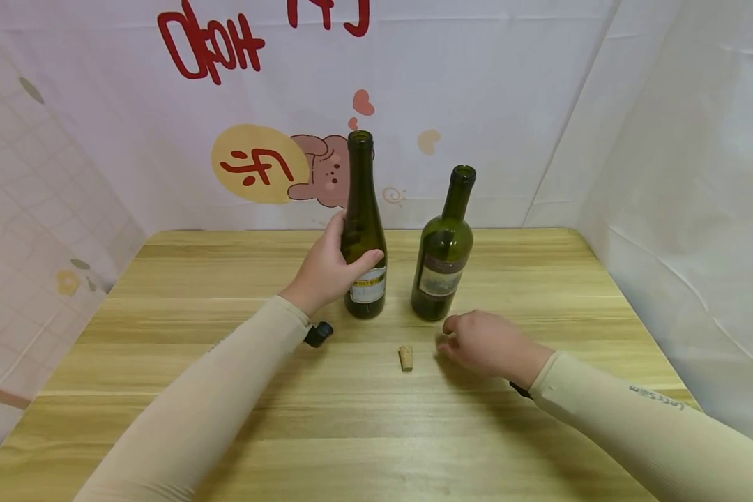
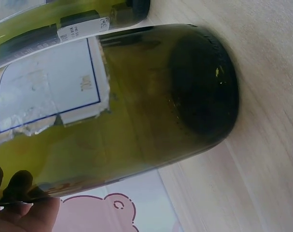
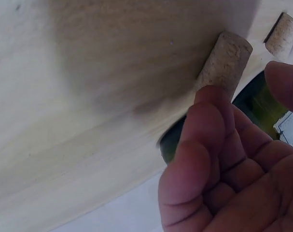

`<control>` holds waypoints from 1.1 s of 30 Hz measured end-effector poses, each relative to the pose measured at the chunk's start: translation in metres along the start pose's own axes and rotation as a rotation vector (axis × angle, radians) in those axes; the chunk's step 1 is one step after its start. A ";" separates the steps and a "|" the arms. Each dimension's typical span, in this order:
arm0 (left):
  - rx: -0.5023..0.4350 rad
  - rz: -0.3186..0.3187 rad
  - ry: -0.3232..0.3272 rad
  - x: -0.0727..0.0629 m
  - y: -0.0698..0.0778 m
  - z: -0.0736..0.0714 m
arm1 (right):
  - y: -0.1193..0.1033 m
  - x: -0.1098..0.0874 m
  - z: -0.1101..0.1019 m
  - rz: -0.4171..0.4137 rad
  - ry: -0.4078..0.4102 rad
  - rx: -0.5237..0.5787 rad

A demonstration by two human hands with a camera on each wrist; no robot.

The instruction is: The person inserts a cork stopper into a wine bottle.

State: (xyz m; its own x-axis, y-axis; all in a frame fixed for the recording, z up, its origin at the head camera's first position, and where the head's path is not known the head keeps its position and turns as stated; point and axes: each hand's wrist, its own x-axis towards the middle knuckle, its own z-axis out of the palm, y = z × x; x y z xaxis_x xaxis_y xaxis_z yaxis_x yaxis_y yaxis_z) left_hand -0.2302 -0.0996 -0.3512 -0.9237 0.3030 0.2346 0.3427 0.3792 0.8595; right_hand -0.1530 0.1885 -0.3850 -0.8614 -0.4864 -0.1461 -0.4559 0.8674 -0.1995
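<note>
My left hand (image 1: 329,268) grips a tall dark green wine bottle (image 1: 362,216) about its body, thumb across the front above the torn label. The bottle stands on the wooden table, its mouth uncovered. To its right is a second green wine bottle (image 1: 442,272), shorter, upright and also uncovered. My right hand (image 1: 489,341) is low in front of it, fingers bent and the thumb held apart. In the right wrist view a cork (image 3: 226,63) is right at the fingertips, its lower end hidden by them. Another cork (image 3: 282,36) lies farther off. The head view shows only one cork (image 1: 406,358).
The wooden table (image 1: 326,446) reaches back to a white cloth backdrop (image 1: 508,90) with red lettering and a cartoon bear (image 1: 334,174). Cloth also hangs along both sides. A small black wrist device (image 1: 318,335) sits by the left sleeve.
</note>
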 end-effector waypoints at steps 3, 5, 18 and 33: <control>0.002 -0.001 0.006 0.000 0.000 0.001 | 0.000 0.000 0.002 -0.009 -0.003 0.010; 0.003 0.000 0.010 -0.001 0.000 0.002 | 0.000 0.000 0.003 -0.011 -0.008 0.014; -0.005 0.009 0.017 -0.002 -0.001 0.003 | 0.001 0.004 0.008 -0.024 0.001 0.003; 0.006 0.016 0.013 -0.001 -0.001 0.002 | -0.002 0.005 0.005 -0.042 0.033 0.021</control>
State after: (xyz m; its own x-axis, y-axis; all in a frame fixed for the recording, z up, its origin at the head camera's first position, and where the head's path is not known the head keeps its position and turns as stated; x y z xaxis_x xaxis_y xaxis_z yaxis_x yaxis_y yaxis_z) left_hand -0.2291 -0.0984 -0.3538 -0.9203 0.2973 0.2542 0.3583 0.3798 0.8529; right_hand -0.1550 0.1843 -0.3903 -0.8489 -0.5180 -0.1053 -0.4871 0.8439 -0.2250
